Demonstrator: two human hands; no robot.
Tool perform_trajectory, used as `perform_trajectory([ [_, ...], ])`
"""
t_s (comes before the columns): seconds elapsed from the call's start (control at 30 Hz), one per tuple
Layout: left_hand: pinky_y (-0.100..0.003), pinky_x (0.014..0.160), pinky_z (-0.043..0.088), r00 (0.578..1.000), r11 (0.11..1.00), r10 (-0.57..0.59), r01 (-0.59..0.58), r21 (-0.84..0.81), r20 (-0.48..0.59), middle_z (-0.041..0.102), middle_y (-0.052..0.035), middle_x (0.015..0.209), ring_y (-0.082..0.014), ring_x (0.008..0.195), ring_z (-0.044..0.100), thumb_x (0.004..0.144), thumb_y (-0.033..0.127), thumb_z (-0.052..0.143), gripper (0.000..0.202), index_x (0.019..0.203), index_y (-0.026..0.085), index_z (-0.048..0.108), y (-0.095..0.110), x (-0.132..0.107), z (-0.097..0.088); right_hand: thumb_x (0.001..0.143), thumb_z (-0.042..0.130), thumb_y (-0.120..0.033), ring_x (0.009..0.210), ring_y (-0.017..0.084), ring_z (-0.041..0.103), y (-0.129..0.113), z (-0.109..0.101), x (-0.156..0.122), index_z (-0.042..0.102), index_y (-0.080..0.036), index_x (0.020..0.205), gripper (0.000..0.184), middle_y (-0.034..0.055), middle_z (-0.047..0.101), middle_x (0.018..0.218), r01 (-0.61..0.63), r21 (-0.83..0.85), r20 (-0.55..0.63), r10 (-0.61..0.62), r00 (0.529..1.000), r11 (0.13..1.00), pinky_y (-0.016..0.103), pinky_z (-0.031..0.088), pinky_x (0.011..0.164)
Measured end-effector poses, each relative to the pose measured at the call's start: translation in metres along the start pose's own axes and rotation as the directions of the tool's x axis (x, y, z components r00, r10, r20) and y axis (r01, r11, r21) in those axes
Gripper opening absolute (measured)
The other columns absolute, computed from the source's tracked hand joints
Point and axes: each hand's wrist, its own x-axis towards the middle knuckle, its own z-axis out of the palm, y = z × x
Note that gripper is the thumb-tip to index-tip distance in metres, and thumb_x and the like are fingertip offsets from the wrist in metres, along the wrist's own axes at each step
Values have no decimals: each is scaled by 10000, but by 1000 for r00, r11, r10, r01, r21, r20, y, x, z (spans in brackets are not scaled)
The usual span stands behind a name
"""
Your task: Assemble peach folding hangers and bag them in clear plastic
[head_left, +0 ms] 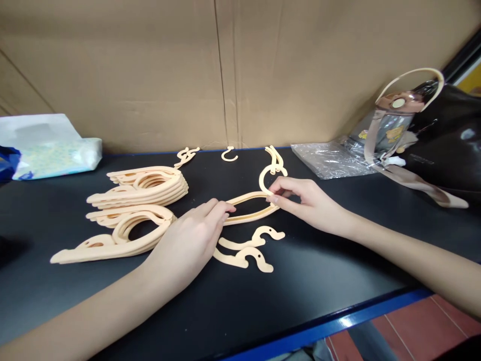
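Note:
A beige oval hanger body (253, 217) lies on the black table between my hands. My left hand (195, 228) is closed over its left end, with fingers pressed on the rim; the thumb is hidden. At the right end, my right hand (310, 203) pinches the base of a curved hanger hook (264, 180) where it meets the body. Two loose wavy hanger arms (259, 260) lie just in front of the body. Left of my left hand are two stacks of folded hangers, a nearer stack (112, 250) and a farther stack (165, 193).
A loose hook (230, 154) and small beige pieces (187, 156) lie along the back edge, below a cardboard wall (150, 75). A tissue pack (56, 153) stands left. At right are clear plastic wrap (323, 158), a strapped water bottle (393, 125) and a black bag (451, 135).

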Motion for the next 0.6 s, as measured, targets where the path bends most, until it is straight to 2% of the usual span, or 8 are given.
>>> perform_trajectory([
  [0.17, -329, 654, 580, 1000, 998, -12, 11, 59, 16, 725, -87, 1050, -230, 851, 728, 975, 149, 298, 331, 1153, 177, 576, -3, -1, 3, 980, 541, -337, 725, 122, 596, -9, 2, -4, 618, -181, 885, 198, -2, 650, 800, -78, 71, -5, 78, 997, 994, 236, 446, 640],
  [0.33, -247, 427, 465, 993, 987, 43, -24, 162, -114, 732, -44, 919, -195, 649, 726, 970, 128, 312, 307, 1171, 168, 541, 1, -5, 0, 1016, 460, -329, 612, 106, 583, -15, -1, -9, 536, -202, 900, 188, -33, 636, 692, -146, 65, 50, 143, 988, 987, 233, 430, 593],
  [0.43, -218, 375, 405, 981, 979, 64, -26, 203, -183, 723, -16, 842, -167, 578, 708, 1009, 179, 330, 257, 1166, 172, 534, 4, -6, -2, 1025, 442, -340, 589, 101, 576, -17, 0, -10, 512, -205, 894, 201, -42, 606, 655, -172, 61, 58, 168, 984, 983, 228, 433, 590],
  [0.6, -207, 353, 362, 975, 974, 104, -59, 220, -197, 710, 13, 779, -112, 421, 612, 1048, 241, 308, 255, 1132, 170, 538, 7, -5, -3, 1010, 484, -388, 524, 72, 526, -22, 6, -10, 511, -205, 897, 217, -68, 520, 629, -256, 287, 135, 225, 965, 923, 194, 419, 513],
])
